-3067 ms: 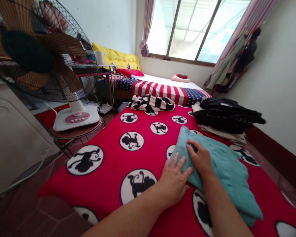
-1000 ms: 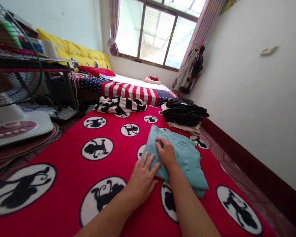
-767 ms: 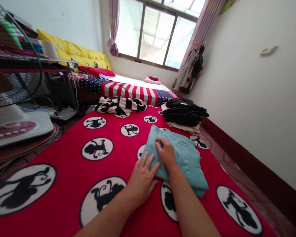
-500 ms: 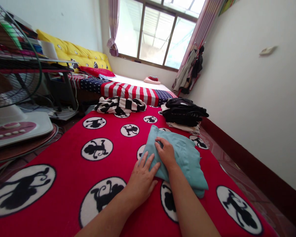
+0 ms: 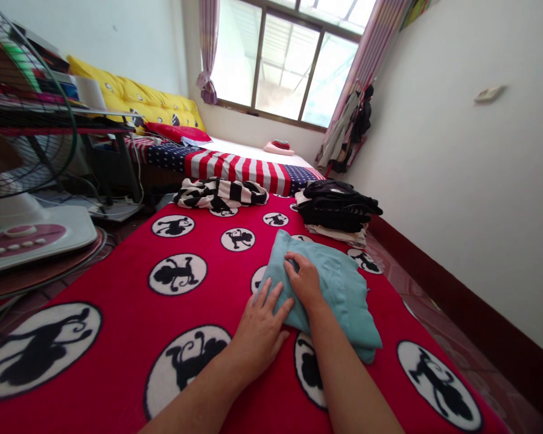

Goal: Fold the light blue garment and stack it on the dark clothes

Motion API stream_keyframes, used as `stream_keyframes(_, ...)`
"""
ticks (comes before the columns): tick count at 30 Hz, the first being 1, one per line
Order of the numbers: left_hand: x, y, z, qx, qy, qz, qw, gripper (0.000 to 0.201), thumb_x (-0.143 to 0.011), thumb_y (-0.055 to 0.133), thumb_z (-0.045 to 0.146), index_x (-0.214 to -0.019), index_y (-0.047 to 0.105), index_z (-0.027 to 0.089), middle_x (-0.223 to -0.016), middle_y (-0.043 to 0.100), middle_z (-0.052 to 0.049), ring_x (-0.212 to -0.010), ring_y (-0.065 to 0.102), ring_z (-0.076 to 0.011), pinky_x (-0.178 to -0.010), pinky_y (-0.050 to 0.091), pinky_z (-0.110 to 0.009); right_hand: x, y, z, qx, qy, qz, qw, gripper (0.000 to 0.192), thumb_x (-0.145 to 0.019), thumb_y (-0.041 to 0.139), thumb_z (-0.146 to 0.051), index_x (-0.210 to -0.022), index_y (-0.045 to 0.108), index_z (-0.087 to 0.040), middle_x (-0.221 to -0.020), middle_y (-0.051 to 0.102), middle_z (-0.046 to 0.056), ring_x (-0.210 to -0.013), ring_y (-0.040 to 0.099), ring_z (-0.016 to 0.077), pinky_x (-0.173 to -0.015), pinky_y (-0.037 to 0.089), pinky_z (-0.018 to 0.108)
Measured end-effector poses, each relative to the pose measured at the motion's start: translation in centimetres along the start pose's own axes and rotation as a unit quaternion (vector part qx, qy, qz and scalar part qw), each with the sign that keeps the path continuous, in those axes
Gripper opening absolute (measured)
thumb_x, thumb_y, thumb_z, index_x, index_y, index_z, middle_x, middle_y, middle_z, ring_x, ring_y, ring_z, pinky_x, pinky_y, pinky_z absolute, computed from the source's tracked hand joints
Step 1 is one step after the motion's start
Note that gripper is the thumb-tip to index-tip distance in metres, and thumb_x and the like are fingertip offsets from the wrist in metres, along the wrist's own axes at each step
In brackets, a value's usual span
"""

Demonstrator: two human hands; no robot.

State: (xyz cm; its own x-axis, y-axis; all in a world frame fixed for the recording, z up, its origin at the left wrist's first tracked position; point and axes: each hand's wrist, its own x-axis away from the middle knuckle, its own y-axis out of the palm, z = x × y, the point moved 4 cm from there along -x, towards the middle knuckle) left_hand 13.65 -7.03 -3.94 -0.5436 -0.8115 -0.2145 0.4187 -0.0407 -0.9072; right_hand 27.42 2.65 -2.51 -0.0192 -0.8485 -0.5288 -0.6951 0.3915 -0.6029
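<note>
Here, folded teal garment [image 5: 339,289] on red blanket [image 5: 199,301], left hand [image 5: 260,328] and right hand [image 5: 305,283] pressed flat, fingers spread

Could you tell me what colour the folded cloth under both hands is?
Teal cloth, plain, clearest in the head view.

No readable text or labels

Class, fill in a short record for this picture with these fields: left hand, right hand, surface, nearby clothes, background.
left hand: left hand flat on the teal folded cloth, at its near edge
right hand: right hand pressing on top of it
surface: red blanket with monkey circles
nearby clothes: striped garment; dark clothes pile
background: fan, window
</note>
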Motion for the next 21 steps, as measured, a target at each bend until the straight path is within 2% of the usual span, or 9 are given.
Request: stream_keyframes(21,0.0,-0.14,0.14,-0.006,0.001,0.002,1.0,0.056,-0.085,0.058,0.03,-0.14,0.044,0.026,-0.156,0.028,-0.011,-0.145,0.015,-0.0353,-0.112,0.028,-0.055,0.0,0.08,0.08,0.005,0.0,-0.003,1.0,0.019,-0.084,0.054,-0.022,-0.097,0.067,-0.02,-0.111,0.07,0.009,-0.108,0.062,0.0247,-0.098,0.045,0.042)
